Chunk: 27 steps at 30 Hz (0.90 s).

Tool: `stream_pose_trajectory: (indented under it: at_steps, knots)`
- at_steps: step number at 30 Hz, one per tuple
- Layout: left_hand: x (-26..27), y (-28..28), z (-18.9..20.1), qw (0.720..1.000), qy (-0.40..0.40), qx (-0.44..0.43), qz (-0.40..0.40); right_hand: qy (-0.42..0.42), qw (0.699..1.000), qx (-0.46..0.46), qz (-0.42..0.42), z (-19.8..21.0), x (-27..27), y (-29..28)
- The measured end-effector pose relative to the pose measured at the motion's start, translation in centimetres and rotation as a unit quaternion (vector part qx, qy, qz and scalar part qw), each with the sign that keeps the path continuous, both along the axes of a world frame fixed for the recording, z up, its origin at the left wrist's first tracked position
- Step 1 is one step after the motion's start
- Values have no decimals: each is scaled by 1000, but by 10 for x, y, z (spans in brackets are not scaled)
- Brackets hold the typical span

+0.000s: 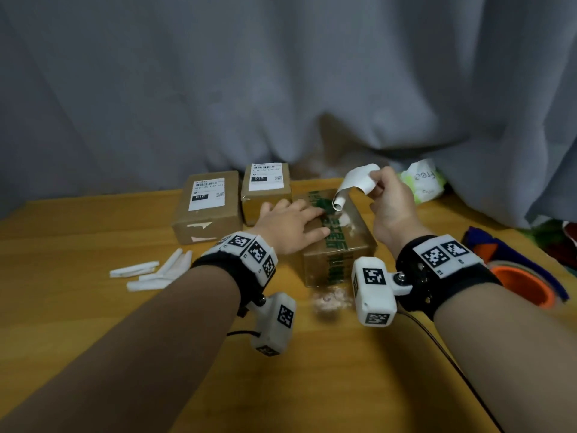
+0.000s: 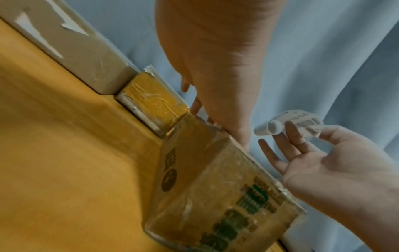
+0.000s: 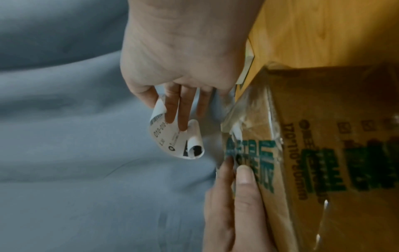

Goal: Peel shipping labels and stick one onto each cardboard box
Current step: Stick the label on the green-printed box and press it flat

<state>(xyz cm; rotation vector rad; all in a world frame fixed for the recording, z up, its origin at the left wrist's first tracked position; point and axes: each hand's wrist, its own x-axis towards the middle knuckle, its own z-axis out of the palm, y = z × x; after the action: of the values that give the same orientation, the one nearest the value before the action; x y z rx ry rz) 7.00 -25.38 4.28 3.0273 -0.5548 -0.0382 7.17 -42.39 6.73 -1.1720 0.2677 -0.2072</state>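
A cardboard box with green print stands mid-table, wrapped in clear tape. My left hand lies flat on its top, fingers straight, and those fingers press along the top edge in the right wrist view. My right hand pinches a curled white shipping label just above the box's far end; its barcode print faces the wrist camera. Two more boxes stand behind to the left, a larger one and a smaller one, each with a white label stuck on top.
Several white backing strips lie on the wooden table at the left. An orange tape roll and dark fabric sit at the right edge. A green-and-white packet lies behind my right hand. A grey curtain closes the back.
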Motion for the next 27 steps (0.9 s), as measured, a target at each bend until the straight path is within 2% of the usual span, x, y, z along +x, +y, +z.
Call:
stream_pose_trajectory:
  at_steps: [7, 11, 14, 19, 21, 23, 25, 27]
  knots:
    - [-51, 32, -1, 999, -13, -45, -2, 17, 989, 122, 76, -17, -53, 25]
    - [-78, 68, -4, 996, -3, -90, -11, 24, 985, 124, 117, -17, -78, 57]
    - [-91, 96, -3, 997, 1, -80, -13, 35, 988, 48, 144, -12, -88, 80]
    - [-98, 111, 10, 995, 44, -84, -15, 3, 979, -146, 141, 8, -103, 106]
    - [-103, 111, 22, 982, 87, -166, -6, -11, 971, -199, 134, 14, -107, 107]
    - [-109, 110, 32, 954, 109, -279, 9, -14, 966, -224, 127, 18, -108, 103]
    - [-116, 106, 38, 933, 70, -353, 7, -8, 964, -235, 126, 22, -108, 102]
    - [-120, 99, 41, 923, -20, -383, -3, -6, 961, -244, 131, 25, -108, 104]
